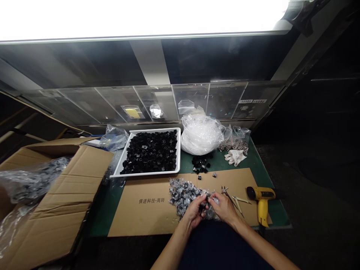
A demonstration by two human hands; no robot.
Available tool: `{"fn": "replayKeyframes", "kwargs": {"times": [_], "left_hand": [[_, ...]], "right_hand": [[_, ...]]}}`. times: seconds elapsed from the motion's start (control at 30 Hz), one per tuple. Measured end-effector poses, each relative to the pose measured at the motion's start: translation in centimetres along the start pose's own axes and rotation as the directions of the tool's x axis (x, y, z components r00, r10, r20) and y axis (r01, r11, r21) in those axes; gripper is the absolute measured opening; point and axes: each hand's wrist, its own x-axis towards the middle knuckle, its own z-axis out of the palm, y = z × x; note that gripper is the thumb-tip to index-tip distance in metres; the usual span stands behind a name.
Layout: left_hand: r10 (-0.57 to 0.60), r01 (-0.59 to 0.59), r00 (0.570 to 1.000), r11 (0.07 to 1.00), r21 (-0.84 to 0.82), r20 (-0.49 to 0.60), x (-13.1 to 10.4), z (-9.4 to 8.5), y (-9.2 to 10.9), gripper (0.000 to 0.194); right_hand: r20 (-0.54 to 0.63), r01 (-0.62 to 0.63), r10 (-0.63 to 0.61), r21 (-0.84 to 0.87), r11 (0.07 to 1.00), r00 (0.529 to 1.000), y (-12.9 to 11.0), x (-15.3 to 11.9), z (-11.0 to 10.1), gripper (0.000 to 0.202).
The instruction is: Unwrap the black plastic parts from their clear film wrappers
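W/ L hand [196, 210] fingers curled round a dark pc [202, 207] & R hand [225, 208] fingertips close by (can't tell if gripping), best stay low over the pile [181, 194] on the card [140, 217], L steady, R light.

Bare hands, bare forearms and a navy garment.
The left hand [194, 213] and the right hand [225, 208] are both bare, with slim fingers whose nails are too small to make out clearly. The left forearm [174, 243] and the right forearm [258, 240] are bare too as far as they show, smooth in outline, narrow at the wrists and broader toward the elbows. Between them shows the navy garment [216, 245], plain and matte, so dark that folds and seams are hard to see; whether it is a shirt, an apron or trousers cannot be told.
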Motion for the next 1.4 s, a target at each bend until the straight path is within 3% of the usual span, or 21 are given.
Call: {"fn": "replayKeyframes", "kwargs": {"times": [0.13,0.33,0.5,0.63,0.77,0.9,1.1,1.4], "left_hand": [[0.025,-0.022,0.998,0.998,0.052,-0.058,0.6,-0.5,-0.1,0.036],[0.123,-0.095,0.967,0.987,0.132,-0.222,1.9,-2.8,-0.3,0.026],[0.141,-0.125,0.963,0.989,0.083,-0.228,2.4,-3.3,-0.2,0.018],[0.112,-0.112,0.977,0.994,0.011,-0.179,2.1,-2.8,0.2,0.017],[0.073,-0.070,0.997,0.995,-0.074,0.037,1.5,-2.5,0.7,0.031],[-0.012,0.031,0.979,0.996,-0.089,0.202,1.5,-2.0,0.8,0.036],[-0.073,0.105,0.978,0.982,-0.160,0.195,2.2,-1.2,-0.1,0.034],[-0.092,0.123,0.979,0.979,-0.162,0.184,2.3,-1.6,-0.3,0.031]], "right_hand": [[0.014,-0.003,0.002,0.018,1.000,1.000,-0.1,0.0,-0.5,0.023],[0.020,-0.021,0.020,0.018,1.000,1.000,0.2,-0.1,-1.5,0.021],[0.074,-0.016,0.016,-0.002,1.000,0.997,-0.4,-0.3,-1.9,0.020],[0.106,-0.015,0.017,-0.022,1.000,0.994,-1.1,-0.3,-2.2,0.020],[0.153,0.000,0.010,-0.066,0.998,0.988,-2.0,-0.2,-2.8,0.020],[0.190,0.053,-0.033,-0.099,0.994,0.981,-3.2,-0.4,-3.2,0.017],[0.135,0.172,-0.162,-0.067,0.983,0.977,-4.3,-0.9,-3.2,0.013],[0.095,0.184,-0.195,0.119,0.976,0.976,-4.9,-1.7,-3.2,0.009]]}}
